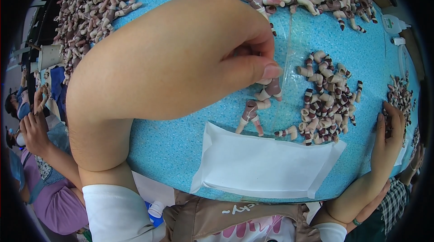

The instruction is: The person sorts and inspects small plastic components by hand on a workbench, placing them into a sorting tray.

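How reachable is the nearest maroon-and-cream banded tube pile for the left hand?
Likely yes: the pile lies right of the left hand, only a clear strip between; the hand apparently pinches a brown-and-pink part.

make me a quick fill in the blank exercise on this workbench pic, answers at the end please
1. The left hand, holding a figure part at its fingers, is above a tabletop coloured ____.
2. The shallow tray in front of the person is coloured ____.
3. The right hand is at a pile of small parts near the picture's ____ edge.

Missing words: blue; white; right.
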A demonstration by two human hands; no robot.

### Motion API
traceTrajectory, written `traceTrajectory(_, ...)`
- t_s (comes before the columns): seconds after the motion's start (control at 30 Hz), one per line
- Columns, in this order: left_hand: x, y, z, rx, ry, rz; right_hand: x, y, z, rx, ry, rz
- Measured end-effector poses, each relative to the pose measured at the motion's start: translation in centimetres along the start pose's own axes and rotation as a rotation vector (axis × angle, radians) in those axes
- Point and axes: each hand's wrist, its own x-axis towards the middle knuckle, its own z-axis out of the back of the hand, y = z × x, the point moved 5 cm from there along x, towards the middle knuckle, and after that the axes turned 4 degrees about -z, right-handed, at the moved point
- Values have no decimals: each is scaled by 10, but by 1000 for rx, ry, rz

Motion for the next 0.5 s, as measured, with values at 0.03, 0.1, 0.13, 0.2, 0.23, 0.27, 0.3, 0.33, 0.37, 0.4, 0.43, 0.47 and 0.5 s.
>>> traceTrajectory(0.03,0,0,0,5,3,1,0,0,0,-5,-1,8)
traceTrajectory(0.1,0,0,0,11,7,4,0,-2,-1,-2,2,8)
traceTrajectory(0.13,1,1,-1,19,2,0,0,-3,-1,-4,5,6)
traceTrajectory(0.2,3,4,-4,26,-2,-6,-1,-5,-1,12,3,-12)
traceTrajectory(0.23,3,3,-4,14,-47,-25,-1,-5,-2,34,3,-26)
traceTrajectory(0.27,3,3,-3,2,-92,-43,-1,-5,-2,37,3,-25)
traceTrajectory(0.3,3,2,-3,3,-92,-41,0,-4,-2,34,5,-20)
traceTrajectory(0.33,3,1,-2,35,-97,-28,0,-3,-2,27,8,-16)
traceTrajectory(0.37,2,0,-1,67,-102,-16,0,-3,-2,26,9,-17)
traceTrajectory(0.4,3,-4,-1,66,-101,-17,0,-2,-1,28,9,-12)
traceTrajectory(0.43,5,-10,0,115,-158,34,0,-3,-1,26,8,-10)
traceTrajectory(0.47,3,-17,2,169,-215,94,0,-3,-1,28,10,-12)
traceTrajectory(0.5,0,-27,0,169,-212,94,0,-3,-2,35,9,-6)
